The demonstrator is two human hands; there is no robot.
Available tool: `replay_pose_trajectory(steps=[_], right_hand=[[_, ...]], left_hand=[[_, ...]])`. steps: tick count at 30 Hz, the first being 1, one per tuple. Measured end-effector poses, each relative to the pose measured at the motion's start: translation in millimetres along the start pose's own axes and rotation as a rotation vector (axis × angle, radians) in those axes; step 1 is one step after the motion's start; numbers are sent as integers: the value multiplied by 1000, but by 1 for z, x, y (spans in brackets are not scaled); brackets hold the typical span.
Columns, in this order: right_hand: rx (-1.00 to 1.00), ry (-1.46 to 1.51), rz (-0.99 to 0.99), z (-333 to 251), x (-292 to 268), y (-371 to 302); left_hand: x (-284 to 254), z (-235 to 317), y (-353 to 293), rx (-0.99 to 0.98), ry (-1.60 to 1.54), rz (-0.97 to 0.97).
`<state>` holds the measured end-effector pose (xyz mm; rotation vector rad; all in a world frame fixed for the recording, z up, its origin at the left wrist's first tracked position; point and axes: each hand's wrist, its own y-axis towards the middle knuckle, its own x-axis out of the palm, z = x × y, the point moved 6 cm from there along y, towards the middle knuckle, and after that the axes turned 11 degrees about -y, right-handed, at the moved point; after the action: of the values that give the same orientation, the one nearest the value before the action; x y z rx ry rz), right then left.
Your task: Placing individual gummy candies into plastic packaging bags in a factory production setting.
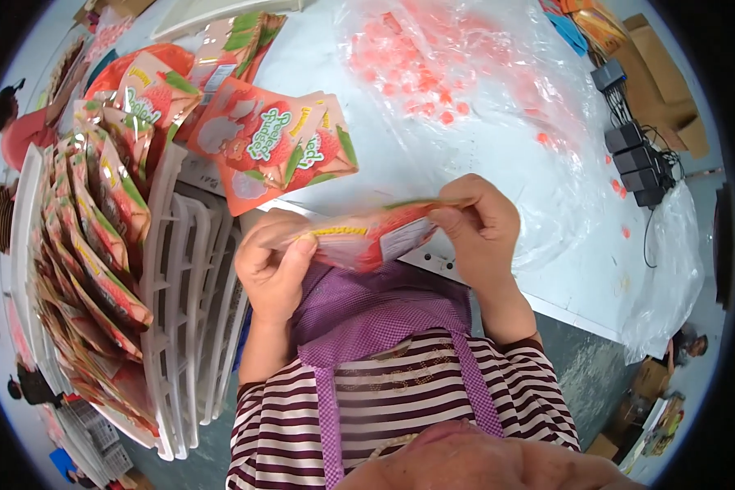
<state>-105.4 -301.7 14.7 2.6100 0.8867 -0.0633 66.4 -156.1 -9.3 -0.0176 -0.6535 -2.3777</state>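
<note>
- Because the pouch [374, 242] looks thin and slack, it seems to need support at both ends: the left hand [271, 265] grips one and the right hand [483, 233] the other, above the near edge of the tabletop [302, 69].
- The left thumb presses the printed face with fingers behind, clamped on the pouch, which likely stops that end folding.
- Right thumb and fingers are pinched together on the opposite upper corner, probably drawing it taut; with the pouch tilted and blurred, I cannot tell whether its mouth is parted.
- Near the tabletop's left edge, loose pouches [257, 139] lie overlapping, presumably within easy reach.
- Beside that edge, a white crate [157, 327] holds packed pouches [110, 237] leaning on one another, which likely stops them slumping.
- Toward the far edge, clear plastic [559, 192] spreads around red pieces [416, 73], perhaps containing them; a few lie loose by the right edge.
- Black boxes [633, 155] with cables sit along the right edge, apparently out of the hands' way.
</note>
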Motion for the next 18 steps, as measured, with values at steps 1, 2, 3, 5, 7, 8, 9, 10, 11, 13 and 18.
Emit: replay_pose_trajectory(steps=[1, 2, 3, 5, 7, 8, 9, 10, 11, 13, 18], right_hand=[[-16, -9, 19, 0, -1, -1], [-14, -3, 10, 1, -1, -2], [1, 18, 21, 4, -2, -2], [18, 41, 29, 7, 1, -3], [65, 110, 77, 11, 4, -3], [69, 111, 71, 11, 4, -3], [-14, -44, 49, 5, 4, -3], [-98, -197, 26, 0, 6, -3], [-98, -196, 23, 0, 7, -3], [-164, -196, 34, -2, 8, -4], [-66, -56, -59, 4, 11, -3]], left_hand=[[3, 3, 2, 45, 39, -49], [4, 3, 2, 43, 47, -40], [5, 1, 2, 15, 0, -26], [2, -8, -3, -131, -94, 42], [6, -3, 5, -151, -104, -33], [11, -1, 7, -170, -115, -109], [11, 0, 7, -174, -114, -104], [13, 0, 6, -203, -77, -135], [14, -2, 6, -229, -39, -169], [12, 2, 8, -91, 13, -191], [9, 16, 8, 122, 66, -199]])
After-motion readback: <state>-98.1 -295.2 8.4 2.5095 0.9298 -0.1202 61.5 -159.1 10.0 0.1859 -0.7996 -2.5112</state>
